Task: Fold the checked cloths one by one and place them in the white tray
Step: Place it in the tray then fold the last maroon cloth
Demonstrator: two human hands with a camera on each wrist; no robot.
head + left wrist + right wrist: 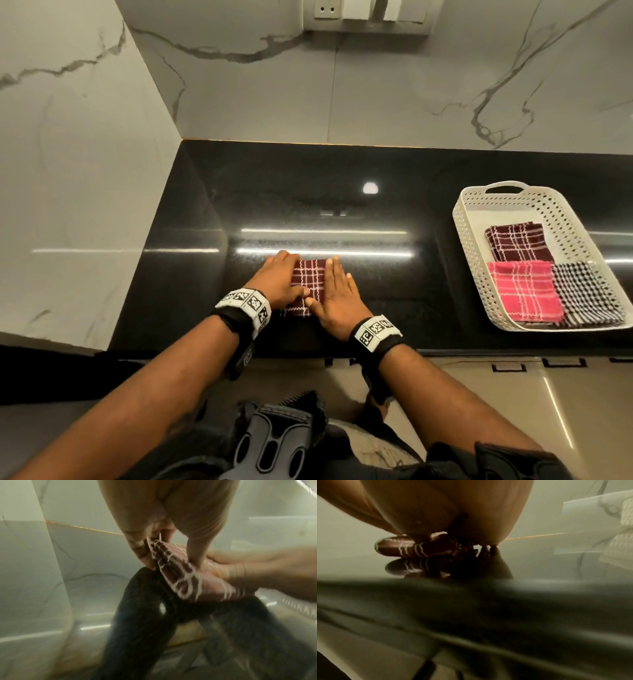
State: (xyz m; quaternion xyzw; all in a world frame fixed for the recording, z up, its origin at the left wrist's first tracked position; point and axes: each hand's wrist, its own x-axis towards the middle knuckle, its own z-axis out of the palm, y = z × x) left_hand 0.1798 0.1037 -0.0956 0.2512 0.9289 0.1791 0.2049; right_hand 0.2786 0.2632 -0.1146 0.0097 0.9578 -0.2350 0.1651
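Maroon cloth [310, 279] under both hands

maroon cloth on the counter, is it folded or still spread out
Folded: the maroon cloth is a small layered rectangle, stacked edges showing in the left wrist view, with the left hand and right hand on it.

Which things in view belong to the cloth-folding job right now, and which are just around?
Part of the job:
- maroon checked cloth, folded on the counter, under both hands
- left hand, right hand
- white tray
- folded cloths in it: maroon cloth, pink cloth, black-and-white cloth

Just around:
- black counter
- wall socket
- marble wall
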